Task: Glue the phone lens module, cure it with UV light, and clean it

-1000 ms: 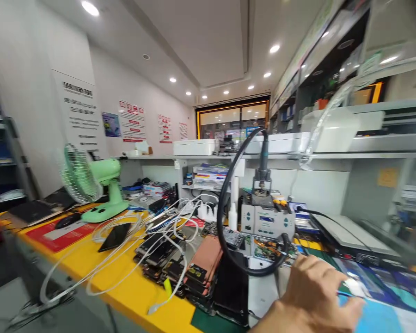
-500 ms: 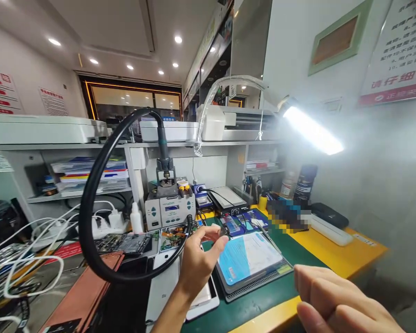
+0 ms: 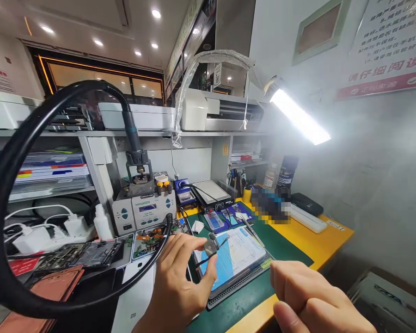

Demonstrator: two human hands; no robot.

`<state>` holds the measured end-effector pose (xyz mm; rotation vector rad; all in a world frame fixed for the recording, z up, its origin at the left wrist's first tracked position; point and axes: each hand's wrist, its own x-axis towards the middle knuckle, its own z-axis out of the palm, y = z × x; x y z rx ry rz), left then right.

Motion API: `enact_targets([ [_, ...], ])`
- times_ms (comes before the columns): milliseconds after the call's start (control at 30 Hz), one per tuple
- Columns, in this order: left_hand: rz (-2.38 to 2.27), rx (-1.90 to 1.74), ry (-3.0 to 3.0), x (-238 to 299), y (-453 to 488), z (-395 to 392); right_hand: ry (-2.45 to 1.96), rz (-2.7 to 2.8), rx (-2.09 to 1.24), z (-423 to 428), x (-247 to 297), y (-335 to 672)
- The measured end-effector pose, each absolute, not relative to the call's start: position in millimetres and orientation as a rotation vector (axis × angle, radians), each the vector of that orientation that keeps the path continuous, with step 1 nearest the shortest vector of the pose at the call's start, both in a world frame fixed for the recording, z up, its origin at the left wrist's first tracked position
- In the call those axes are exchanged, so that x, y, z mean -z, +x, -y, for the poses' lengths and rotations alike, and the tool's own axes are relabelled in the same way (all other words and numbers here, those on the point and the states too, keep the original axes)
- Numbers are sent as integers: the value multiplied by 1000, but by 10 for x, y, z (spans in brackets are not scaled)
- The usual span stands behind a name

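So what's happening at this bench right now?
A person is at a cluttered electronics repair bench. Their left hand pinches a small dark component with a thin black lead, over a blue-and-white sheet on the green mat. The right hand hovers loosely curled near the front edge, holding nothing. Behind sit a hot-air station, its black hose looping close to the camera, and a lit lamp.

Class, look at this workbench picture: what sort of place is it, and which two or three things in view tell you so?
Most likely a phone repair shop. A hot-air rework station with a looping black hose stands on the bench, opened phones and circuit boards lie beside it, and the left hand holds a small part under a bright work lamp.
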<state>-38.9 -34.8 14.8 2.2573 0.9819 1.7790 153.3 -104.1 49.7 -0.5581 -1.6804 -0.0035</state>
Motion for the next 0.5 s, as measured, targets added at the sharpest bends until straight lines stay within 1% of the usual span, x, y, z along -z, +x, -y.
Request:
enact_targets([
  [100, -934, -1910, 2422, -134, -358, 346, -584, 1584, -18, 896, -405, 1554],
  [200, -954, -1973, 2572, -134, -313, 331, -536, 1651, -3, 764, -344, 1591],
  [300, -1006, -1993, 2560, -122, -294, 318, -493, 1654, 8, 661, -304, 1635],
  [433, -1088, -1884, 2631, -59, -334, 284, -672, 1481, 22, 320, -270, 1917],
  [500, -1105, -1842, 2677, -19, -352, 256, -901, 1327, 90, -27, -272, 2195],
])
